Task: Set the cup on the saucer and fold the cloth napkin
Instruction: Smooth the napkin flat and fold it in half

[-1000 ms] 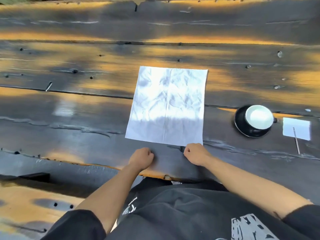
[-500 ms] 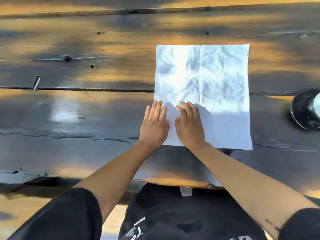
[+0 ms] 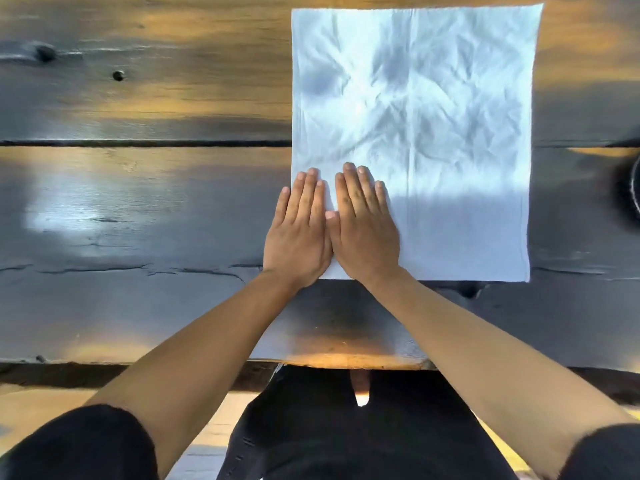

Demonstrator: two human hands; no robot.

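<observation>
Both hands flat, fingers straight: left hand [image 3: 297, 233] and right hand [image 3: 364, 230] press the napkin's [image 3: 433, 109] near-left corner.

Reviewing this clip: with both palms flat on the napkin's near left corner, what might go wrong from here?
1. The napkin is still heavily creased; both hands, left hand and right hand, press only one corner, so a fold may come out uneven.
2. Pushing flat could slide the cloth across the glossy table rather than smooth it.
3. The dark saucer sits at the right frame edge; a sideways sweep might bump it.
</observation>
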